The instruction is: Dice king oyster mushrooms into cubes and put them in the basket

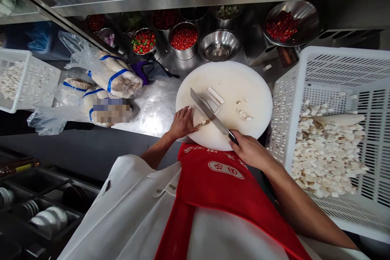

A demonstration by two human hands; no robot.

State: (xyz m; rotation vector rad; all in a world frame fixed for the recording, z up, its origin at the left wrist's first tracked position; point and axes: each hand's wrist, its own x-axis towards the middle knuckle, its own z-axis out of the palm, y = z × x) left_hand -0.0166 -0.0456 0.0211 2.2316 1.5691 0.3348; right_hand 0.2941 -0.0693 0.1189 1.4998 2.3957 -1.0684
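A round white cutting board point(195, 77) lies in front of me on the metal counter. My left hand point(183, 122) presses a pale piece of king oyster mushroom point(199, 118) onto the board's left side, fingers curled against it. In my right hand point(243, 146) is the black handle of a kitchen knife point(210, 111). Its blade slants up and left across the board, close beside the held mushroom. Cut mushroom strips point(215, 95) lie just beyond the blade, and small scraps point(244, 115) sit to the right.
A white plastic basket point(294, 113) with diced mushroom point(329, 154) stands at right. Bagged mushrooms point(112, 75) lie at left, near another basket point(39, 81). Behind the board are a steel bowl point(219, 44) and pots of chopped red chilli point(183, 40), under a metal shelf edge point(183, 2).
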